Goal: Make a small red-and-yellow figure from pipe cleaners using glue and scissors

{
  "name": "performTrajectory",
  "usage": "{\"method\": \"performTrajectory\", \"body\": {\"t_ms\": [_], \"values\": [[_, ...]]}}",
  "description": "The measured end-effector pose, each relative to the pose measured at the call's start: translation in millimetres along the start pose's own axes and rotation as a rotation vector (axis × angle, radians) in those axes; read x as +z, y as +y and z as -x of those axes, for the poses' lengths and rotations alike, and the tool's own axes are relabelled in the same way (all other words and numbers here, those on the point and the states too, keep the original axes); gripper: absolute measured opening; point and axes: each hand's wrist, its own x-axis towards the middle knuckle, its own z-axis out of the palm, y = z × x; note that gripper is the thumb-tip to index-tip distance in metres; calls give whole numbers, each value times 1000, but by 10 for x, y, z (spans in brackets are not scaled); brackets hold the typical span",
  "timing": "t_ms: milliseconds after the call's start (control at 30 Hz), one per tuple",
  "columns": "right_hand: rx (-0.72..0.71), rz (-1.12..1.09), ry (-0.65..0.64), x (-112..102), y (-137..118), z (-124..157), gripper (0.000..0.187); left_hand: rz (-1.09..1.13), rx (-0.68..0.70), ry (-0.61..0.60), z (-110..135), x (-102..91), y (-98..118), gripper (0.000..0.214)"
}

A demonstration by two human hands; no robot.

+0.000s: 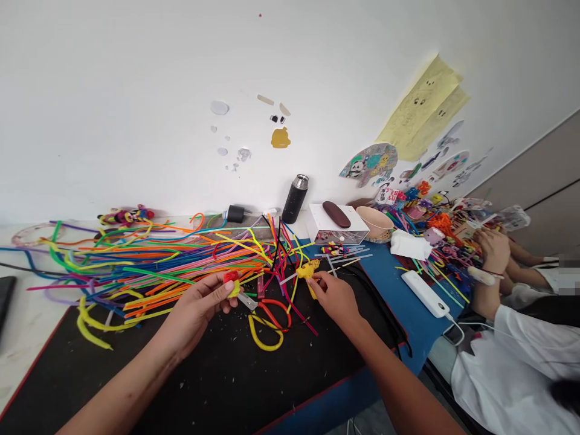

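Observation:
My left hand (206, 297) pinches a small fuzzy red and yellow piece (232, 283) between thumb and fingers. In my right hand (334, 296) is a yellow pipe-cleaner figure (309, 268), with a pale stick pointing left from it. Between the hands, scissors (270, 323) with one red and one yellow handle lie on the black mat (217, 386); their blades reach toward my left fingertips. Behind both hands spreads a wide heap of coloured pipe cleaners (167, 257).
A black thermos (295, 198), a white box (317, 225) topped by a brown case (336, 214), and a bowl (374, 223) stand along the wall. A white power bank (425, 293) lies to the right. Beyond it, a co-worker's hand (493, 248) is among more craft pieces.

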Motion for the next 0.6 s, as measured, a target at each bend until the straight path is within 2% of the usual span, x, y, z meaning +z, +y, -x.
{"method": "performTrajectory", "body": {"t_ms": [133,267,433,600], "values": [[-54,-323,26,141,-196,61,37,16,21,-22,3,-4,-7,39],[-138,-711,-62,346,-607,55,34,-20,46,-44,-16,-37,-16,40],[-120,-1199,-319,512,-1167,-41,45,-155,95,-78,-55,-88,26,56],[-145,-1368,-508,582,-1414,-192,54,-302,149,-137,-69,-166,114,50]]}}
